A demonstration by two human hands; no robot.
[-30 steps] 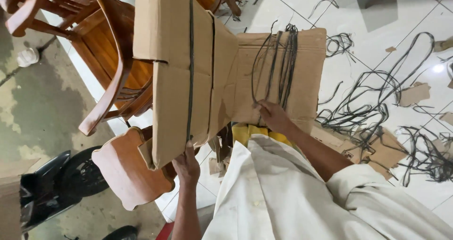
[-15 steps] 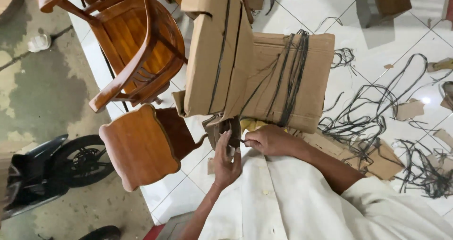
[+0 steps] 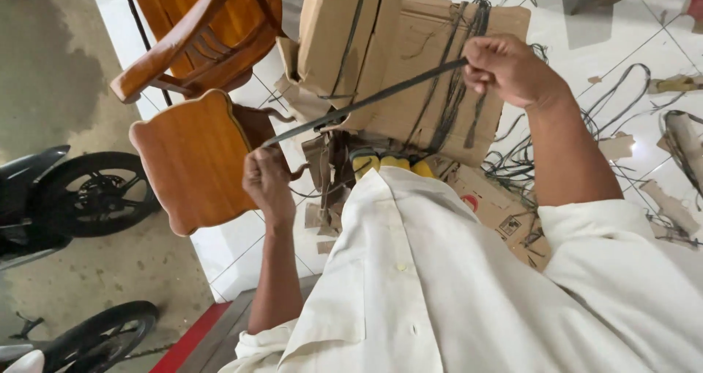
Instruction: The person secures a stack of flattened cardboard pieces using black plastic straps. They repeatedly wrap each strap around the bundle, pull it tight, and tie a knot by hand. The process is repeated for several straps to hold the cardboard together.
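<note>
A black strap (image 3: 366, 103) runs taut and slanted between both hands, crossing in front of a cardboard-wrapped bundle (image 3: 410, 58) that stands on the white tiled floor (image 3: 578, 43). The left hand (image 3: 267, 182) is clenched on the strap's lower end, just beside a small wooden table top (image 3: 192, 160). The right hand (image 3: 509, 69) grips the upper end, up against the bundle's right part. More black straps (image 3: 454, 87) bind the cardboard. A wooden chair (image 3: 198, 36) stands far left, and loose straps (image 3: 622, 102) lie scattered at right.
</note>
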